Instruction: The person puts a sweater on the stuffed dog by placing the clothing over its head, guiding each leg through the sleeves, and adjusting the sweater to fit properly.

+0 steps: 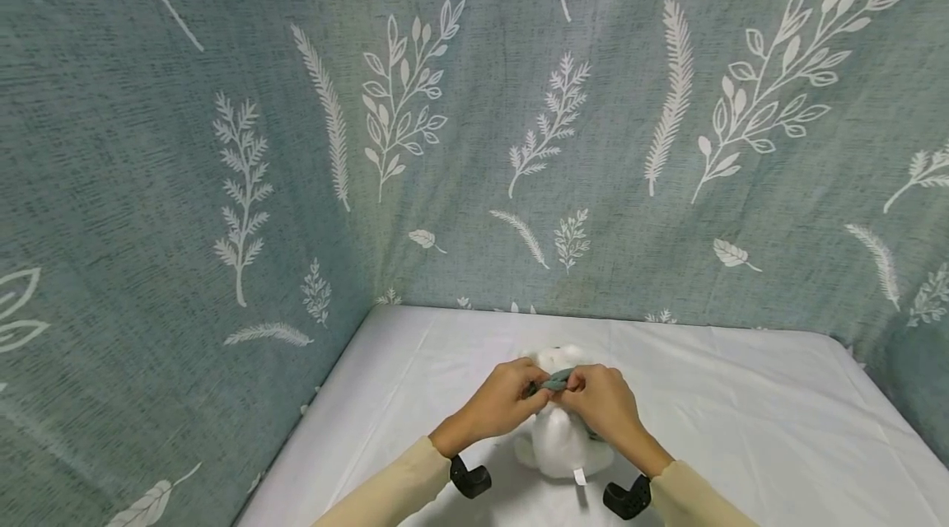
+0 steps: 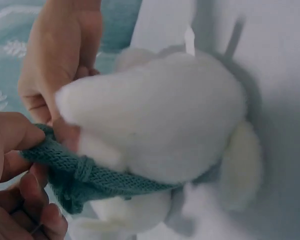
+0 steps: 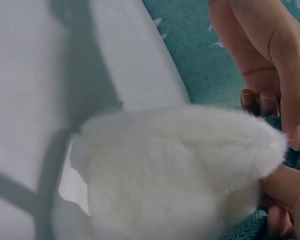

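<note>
A white plush toy sits on the white table, near its front edge. A teal knitted scarf wraps around the toy's neck. My left hand pinches the scarf's left part, and my right hand pinches it just beside, fingertips almost meeting. In the left wrist view the scarf runs under the plush's head, gripped by my left hand, with the right hand behind. The right wrist view shows the plush close up and blurred, the scarf at its edge.
Teal curtains with white leaf prints close off the back and left of the table. A small white tag hangs from the toy's bottom. Black camera mounts sit under both wrists.
</note>
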Tool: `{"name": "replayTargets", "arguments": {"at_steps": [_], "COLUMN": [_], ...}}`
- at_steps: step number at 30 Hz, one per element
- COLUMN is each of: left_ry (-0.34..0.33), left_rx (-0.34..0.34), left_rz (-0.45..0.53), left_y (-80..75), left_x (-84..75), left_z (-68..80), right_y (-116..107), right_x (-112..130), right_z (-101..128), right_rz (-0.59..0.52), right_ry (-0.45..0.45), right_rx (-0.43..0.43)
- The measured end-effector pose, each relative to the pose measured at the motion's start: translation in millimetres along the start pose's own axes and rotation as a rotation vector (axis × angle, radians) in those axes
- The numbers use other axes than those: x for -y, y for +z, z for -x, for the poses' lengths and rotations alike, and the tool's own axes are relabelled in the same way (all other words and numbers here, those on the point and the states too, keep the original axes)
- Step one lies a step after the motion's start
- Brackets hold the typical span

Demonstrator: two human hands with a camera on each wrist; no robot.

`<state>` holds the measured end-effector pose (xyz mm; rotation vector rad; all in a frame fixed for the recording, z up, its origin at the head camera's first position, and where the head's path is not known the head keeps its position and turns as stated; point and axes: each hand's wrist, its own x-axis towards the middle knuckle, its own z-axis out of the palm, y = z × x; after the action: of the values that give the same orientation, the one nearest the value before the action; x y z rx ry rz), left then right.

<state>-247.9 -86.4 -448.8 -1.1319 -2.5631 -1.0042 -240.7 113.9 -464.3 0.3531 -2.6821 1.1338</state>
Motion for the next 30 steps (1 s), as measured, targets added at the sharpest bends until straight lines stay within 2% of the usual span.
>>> {"name": "replayTargets", "arguments": {"at_steps": [7, 10, 12, 14, 17, 19, 21, 27, 30], "left_ry": [0.077, 0.076, 0.058, 0.021, -0.056, -0.119, -0.179, -0.336, -0.371], "left_rx": [0.008, -0.003, -0.004, -0.024, -0.094, -0.142, -0.158, -0.110, -0.075], "left_rz": [-0.127, -0.110, -0.045, 0.037, 0.128, 0.142, 0.142, 0.202, 0.229], "left_y": [1.1, 2.4, 3.1, 3.4, 2.4, 1.0, -0.3, 0.2, -0.5], "left_x": [-4.8, -3.3, -0.2, 4.8, 14.6, 21.2, 27.4, 42.5, 44.3], "left_z": [-0.6, -0.9, -0.4, 0.3, 1.7, 3.2, 4.7, 8.7, 8.6], "right_y": [2.6, 3.4, 2.8, 1.9, -0.4, -1.6, -2.8, -5.1, -6.2], "right_x": [-5.7, -8.4, -9.2, -9.9, -9.2, -9.2, -9.8, -12.9, -13.2], "right_z": [3.2, 3.0, 2.6, 0.8, -2.7, -4.1, -4.1, -4.6, -7.4], "right_rz": [0.037, 0.030, 0.011, -0.007, -0.032, -0.055, -0.082, -0.143, -0.144], "right_ry": [-0.005, -0.033, -0.053, -0.072, -0.098, -0.107, -0.110, -0.112, -0.127], "right_rx": [-0.057, -0.083, -0.093, -0.100, -0.102, -0.077, -0.032, 0.099, 0.125]}}
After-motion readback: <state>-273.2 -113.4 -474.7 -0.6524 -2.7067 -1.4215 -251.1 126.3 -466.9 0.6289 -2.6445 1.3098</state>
